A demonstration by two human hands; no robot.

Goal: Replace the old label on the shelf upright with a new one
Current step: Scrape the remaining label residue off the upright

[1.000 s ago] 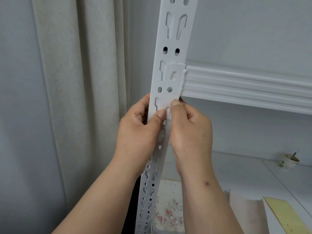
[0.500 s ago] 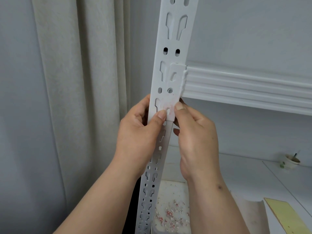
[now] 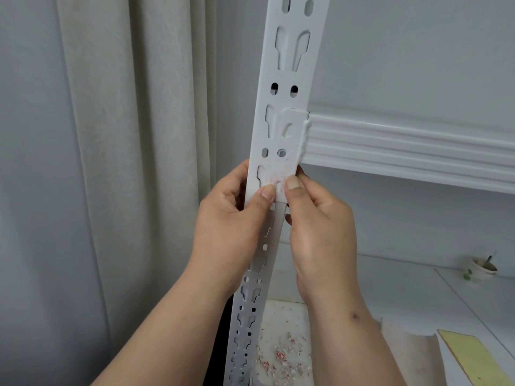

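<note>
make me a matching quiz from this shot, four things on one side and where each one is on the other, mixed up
Things:
1. left hand
2. paper scraps
3. small cup
4. curtain

Places:
a. far right, on the white surface
b. hanging left of the shelf upright
c. gripping the upright's left edge, thumb on its front
d. scattered low down, beside the foot of the upright

Pairs: 1-c, 2-d, 3-a, 4-b

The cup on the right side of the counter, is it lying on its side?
No, the cup stands upright on the counter with a thin stick poking out of its top.
</note>
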